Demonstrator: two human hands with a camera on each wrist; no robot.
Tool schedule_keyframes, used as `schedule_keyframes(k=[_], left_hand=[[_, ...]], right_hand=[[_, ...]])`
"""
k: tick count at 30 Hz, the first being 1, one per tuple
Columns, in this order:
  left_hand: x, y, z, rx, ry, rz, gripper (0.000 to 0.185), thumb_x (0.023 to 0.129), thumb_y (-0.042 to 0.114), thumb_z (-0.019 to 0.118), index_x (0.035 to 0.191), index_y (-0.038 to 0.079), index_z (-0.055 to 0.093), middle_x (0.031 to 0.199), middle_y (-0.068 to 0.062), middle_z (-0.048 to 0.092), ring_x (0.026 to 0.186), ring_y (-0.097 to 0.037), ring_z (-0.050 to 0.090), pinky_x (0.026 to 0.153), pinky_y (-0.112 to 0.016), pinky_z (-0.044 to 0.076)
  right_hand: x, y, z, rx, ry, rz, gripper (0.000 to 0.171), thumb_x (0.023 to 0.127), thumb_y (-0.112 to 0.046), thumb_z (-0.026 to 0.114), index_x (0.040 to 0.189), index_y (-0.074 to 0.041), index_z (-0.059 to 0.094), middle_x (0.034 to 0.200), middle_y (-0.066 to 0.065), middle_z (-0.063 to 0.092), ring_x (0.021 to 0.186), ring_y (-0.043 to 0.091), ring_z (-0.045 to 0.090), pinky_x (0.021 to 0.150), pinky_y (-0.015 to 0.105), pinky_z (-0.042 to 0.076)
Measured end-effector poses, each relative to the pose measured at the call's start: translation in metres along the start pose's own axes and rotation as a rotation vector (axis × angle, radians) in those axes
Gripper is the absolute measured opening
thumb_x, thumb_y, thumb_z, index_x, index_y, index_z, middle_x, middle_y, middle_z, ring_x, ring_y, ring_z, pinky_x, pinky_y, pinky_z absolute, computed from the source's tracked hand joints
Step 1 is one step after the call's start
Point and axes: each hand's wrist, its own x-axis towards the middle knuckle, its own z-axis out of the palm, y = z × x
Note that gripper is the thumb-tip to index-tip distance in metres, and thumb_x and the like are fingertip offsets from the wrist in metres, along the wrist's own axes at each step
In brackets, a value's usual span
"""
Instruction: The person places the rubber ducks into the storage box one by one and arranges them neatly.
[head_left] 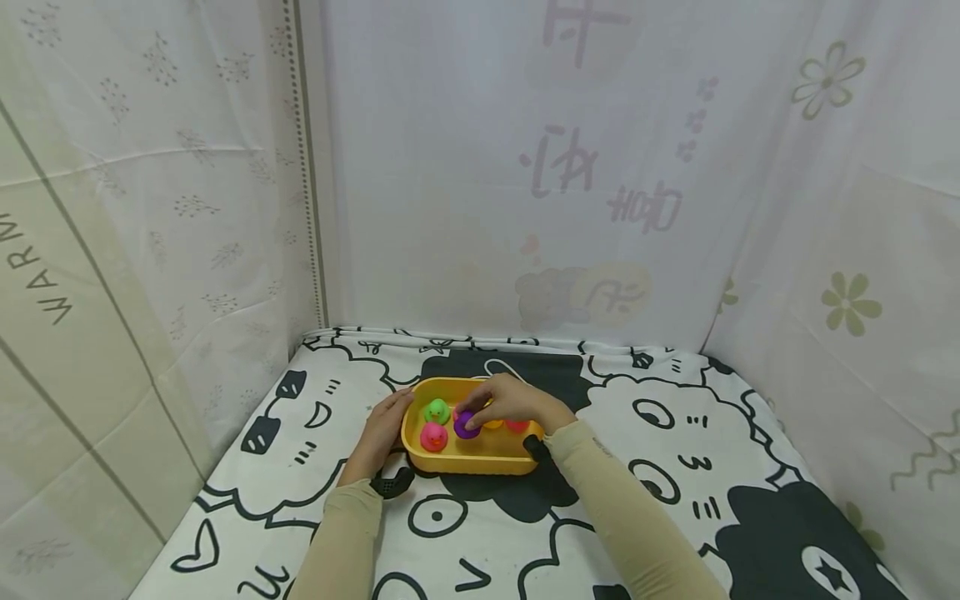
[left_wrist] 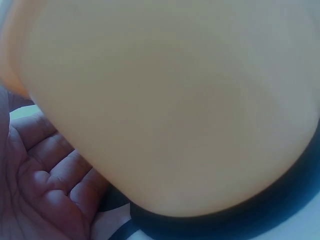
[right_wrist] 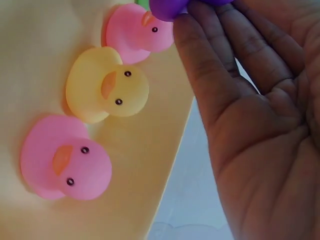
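The tray (head_left: 480,460) sits mid-table (head_left: 675,467), with bare cloth on every side. My left hand (head_left: 384,429) lies flat against its left edge, fingers straight. My right hand (head_left: 508,402) pinches the purple duck (head_left: 466,424) over the tray, beside the green duck (head_left: 437,410) and pink duck (head_left: 433,436).

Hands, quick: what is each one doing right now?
Left hand: open, fingers resting against the side of the yellow plastic tub.
Right hand: fingertips pinching the purple rubber duck.
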Motion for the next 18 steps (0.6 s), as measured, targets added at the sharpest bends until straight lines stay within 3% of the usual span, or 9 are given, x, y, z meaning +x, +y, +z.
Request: schedule_keyframes(k=[8,18], left_hand=[[-0.001,0.001,-0.001,0.005,0.001,-0.005,0.061,0.101,0.052,0.051,0.150,0.015,0.047,0.150,-0.013,0.049,0.125,-0.028,0.057,0.091,-0.035,0.055],[0.000,0.001,-0.001,0.009,-0.002,-0.010,0.061,0.101,0.052,0.051,0.150,0.016,0.047,0.150,-0.012,0.049,0.126,-0.027,0.056,0.091,-0.034,0.055]], right_hand=[[0.006,0.000,0.000,-0.055,-0.077,0.057,0.032,0.085,-0.026,0.082,0.115,-0.017,0.077,0.100,-0.014,0.072,0.099,0.004,0.066,0.089,0.023,0.053],[0.013,0.000,0.006,-0.031,-0.144,0.032,0.031,0.087,-0.019,0.081,0.116,-0.010,0.075,0.101,-0.011,0.073,0.099,0.005,0.066,0.088,0.022,0.054]])
